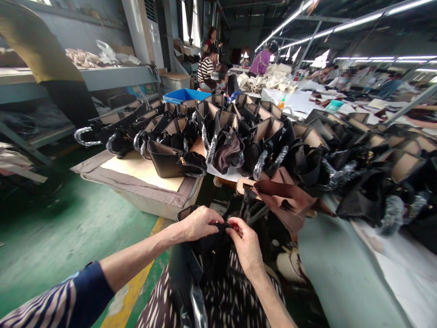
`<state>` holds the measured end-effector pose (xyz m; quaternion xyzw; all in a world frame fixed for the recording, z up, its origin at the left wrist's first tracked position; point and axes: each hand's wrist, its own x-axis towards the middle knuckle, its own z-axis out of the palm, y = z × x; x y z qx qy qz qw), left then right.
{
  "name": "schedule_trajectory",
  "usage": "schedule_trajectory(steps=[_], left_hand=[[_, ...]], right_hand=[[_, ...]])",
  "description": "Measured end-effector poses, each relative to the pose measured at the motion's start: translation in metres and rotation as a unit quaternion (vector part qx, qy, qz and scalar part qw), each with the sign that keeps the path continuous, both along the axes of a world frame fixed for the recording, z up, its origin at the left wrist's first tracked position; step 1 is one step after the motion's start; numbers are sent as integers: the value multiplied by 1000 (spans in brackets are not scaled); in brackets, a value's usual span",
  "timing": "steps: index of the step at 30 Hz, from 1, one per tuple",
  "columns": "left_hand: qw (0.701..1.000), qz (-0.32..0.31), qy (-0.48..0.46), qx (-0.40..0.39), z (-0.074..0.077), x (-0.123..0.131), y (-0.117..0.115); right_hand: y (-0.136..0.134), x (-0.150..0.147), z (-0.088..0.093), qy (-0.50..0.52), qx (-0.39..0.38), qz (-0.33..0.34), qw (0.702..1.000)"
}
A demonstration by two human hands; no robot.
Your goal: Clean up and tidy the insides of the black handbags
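Observation:
A black handbag [205, 264] rests on my lap, its plastic-wrapped handle hanging low by my knees. My left hand [200, 222] is closed, pinching the bag's top edge from the left. My right hand [244, 243] is closed too, pinching the same black edge from the right, fingertips almost meeting the left hand's. Just beyond my hands a brown leather piece [290, 200] droops off a wooden stand.
Many open black handbags [218, 136] with tan linings and wrapped handles crowd the table [143, 175] ahead and stretch to the right. A blue bin [184, 94] stands behind them. Several people work at the far tables. Green floor lies to the left.

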<state>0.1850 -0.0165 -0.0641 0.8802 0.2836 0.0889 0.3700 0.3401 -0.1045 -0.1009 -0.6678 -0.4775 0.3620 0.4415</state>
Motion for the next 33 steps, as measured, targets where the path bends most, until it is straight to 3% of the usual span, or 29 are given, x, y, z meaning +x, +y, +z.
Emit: schedule_trajectory(steps=[7, 11, 18, 33], left_hand=[[998, 36, -5, -48, -4, 0, 3], [997, 54, -1, -52, -6, -1, 4], [996, 77, 11, -38, -15, -4, 7], [993, 109, 38, -18, -22, -18, 16]], right_hand=[[5, -3, 12, -33, -4, 55, 998], [11, -7, 18, -53, -43, 43, 997], [14, -12, 30, -123, -71, 93, 986], [10, -18, 28, -102, -47, 89, 990]])
